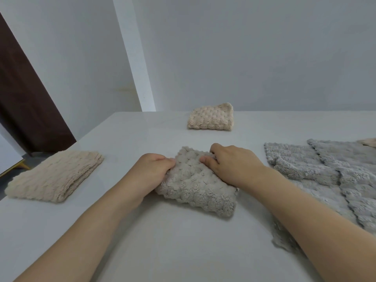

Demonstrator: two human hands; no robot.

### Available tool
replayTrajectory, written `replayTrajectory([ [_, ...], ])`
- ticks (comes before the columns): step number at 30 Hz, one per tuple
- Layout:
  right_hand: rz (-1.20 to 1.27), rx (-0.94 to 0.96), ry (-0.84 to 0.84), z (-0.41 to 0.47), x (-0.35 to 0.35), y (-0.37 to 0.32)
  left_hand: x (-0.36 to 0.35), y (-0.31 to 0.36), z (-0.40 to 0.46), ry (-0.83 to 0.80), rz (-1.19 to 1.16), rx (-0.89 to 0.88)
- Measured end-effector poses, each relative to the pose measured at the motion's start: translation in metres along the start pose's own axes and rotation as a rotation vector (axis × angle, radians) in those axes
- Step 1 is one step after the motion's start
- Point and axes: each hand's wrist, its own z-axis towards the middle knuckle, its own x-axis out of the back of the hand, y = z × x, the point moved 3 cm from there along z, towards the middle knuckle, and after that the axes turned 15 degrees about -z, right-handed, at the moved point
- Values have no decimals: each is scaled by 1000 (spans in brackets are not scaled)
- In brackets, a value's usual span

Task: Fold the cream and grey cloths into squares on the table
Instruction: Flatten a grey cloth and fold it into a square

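1. Counting the cloths gives two folded cream ones, one folded grey one and a heap of loose grey ones on the white table (183, 251).
2. One folded cream cloth (211, 117) sits near the far edge of the table. The other cream cloth (55, 176) lies at the left edge.
3. The folded grey cloth (195, 182) is in the middle of the table, close to the near edge, with both hands on it.
4. The left hand (151, 171) has its fingers curled round the left side of the grey cloth, and the fingertips are tucked out of sight under it.
5. The right hand (234, 163) grips the far right part of the cloth, thumb on top and fingers bent over the edge.
6. The heap of grey cloths (325, 171) lies at the right edge and is cut off there, so I cannot tell how many are in it.
7. A small cream bit (368, 142) peeks out behind the heap, and I cannot tell what it is.
8. The right arm hides part of the heap.
9. The grey cloth in the hands is fluffy and bumpy, folded thick, almost a square, and turned a little crooked.
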Motion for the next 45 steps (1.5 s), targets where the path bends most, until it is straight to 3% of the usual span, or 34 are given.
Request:
replayTrajectory([
  [3,27,-38,35,2,-5,8,-3,10,-11,-199,-62,61],
  [6,105,-65,104,1,-7,9,-2,11,-15,-331,-271,40],
  [9,168,-98,143,1,-9,11,-1,7,-12,-328,-431,4],
  [11,197,-108,158,4,-10,13,3,5,-9,-238,-440,-39],
  [13,223,-113,165,7,-11,16,9,-1,-4,-61,-236,-126],
  [16,257,-127,151,11,-11,16,9,-9,-2,254,301,-248],
  [17,269,-131,149,12,-12,16,7,-10,-4,303,360,-245],
  [20,303,-134,154,14,-15,17,4,-12,-2,336,383,-159],
  [22,320,-132,167,13,-15,17,3,-13,-3,344,461,-194],
  [26,338,-136,168,10,-12,15,-3,-7,-15,402,735,-495],
  [28,331,-143,159,11,-13,15,-9,3,-25,398,684,-708],
  [30,326,-159,157,11,-13,15,-23,13,-38,260,582,-817],
  [33,325,-174,159,11,-13,14,-54,12,-54,87,725,-794],
  [40,307,-187,142,11,-12,13,-64,5,-55,135,961,-711],
  [45,264,-233,118,16,-11,8,-63,-4,-48,84,931,-458],
])
